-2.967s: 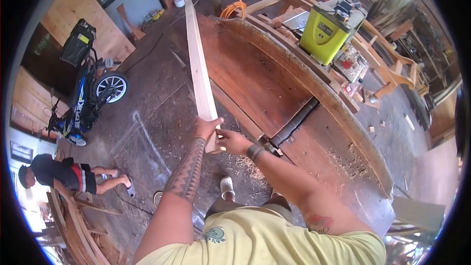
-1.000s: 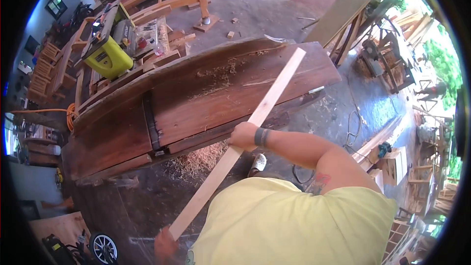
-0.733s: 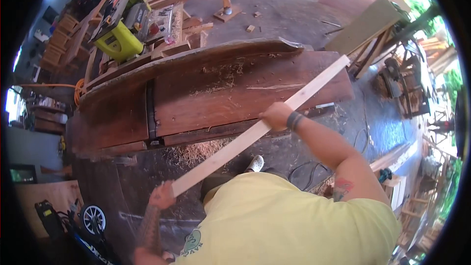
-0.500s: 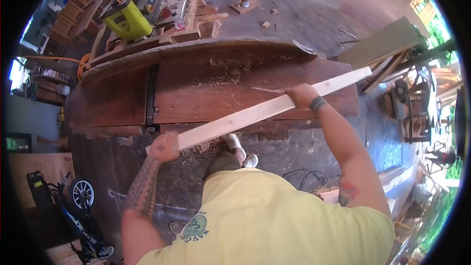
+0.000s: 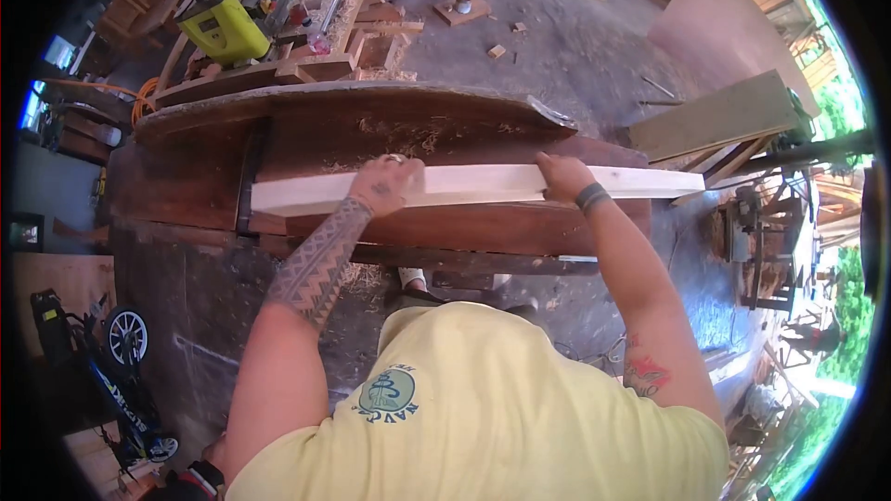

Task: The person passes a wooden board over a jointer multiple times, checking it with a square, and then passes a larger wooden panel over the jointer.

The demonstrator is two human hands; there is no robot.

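Hands: left hand point(image 5: 385, 187) and right hand point(image 5: 561, 176) closed over pale plank point(image 5: 464, 186).
Plank: lying lengthwise on counter point(image 5: 306, 144).
Counter: dark wood slab, sawdust-strewn.
Room: workshop; yellow-green saw point(image 5: 227, 23) behind, concrete floor point(image 5: 557, 37).

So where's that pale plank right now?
In the head view the pale plank lies crosswise on the dark wood slab, left hand and right hand on it.
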